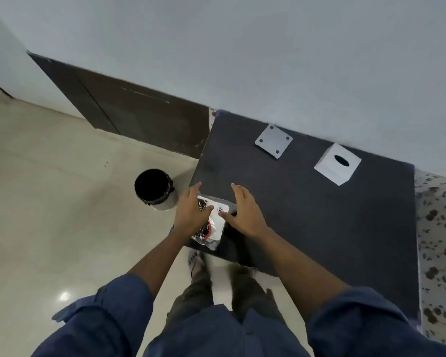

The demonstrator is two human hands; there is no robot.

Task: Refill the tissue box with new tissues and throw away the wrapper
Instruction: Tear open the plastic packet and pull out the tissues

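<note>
A wrapped pack of tissues (215, 222), white with black and red print in clear plastic, lies at the near left corner of the dark table (319, 215). My left hand (191, 212) rests on its left side, fingers spread. Over its right side hovers my right hand (245, 212), fingers apart, thumb touching the pack's top. A white tissue box (337, 163) with a dark oval slot stands at the far right of the table. Its flat grey base plate (274, 141) with corner holes lies separately to the left of the box.
A black-lined waste bin (155, 188) stands on the pale tiled floor just left of the table. A white wall runs behind the table, with a dark cabinet (139, 114) to the left. My feet (198, 264) are under the table's front edge.
</note>
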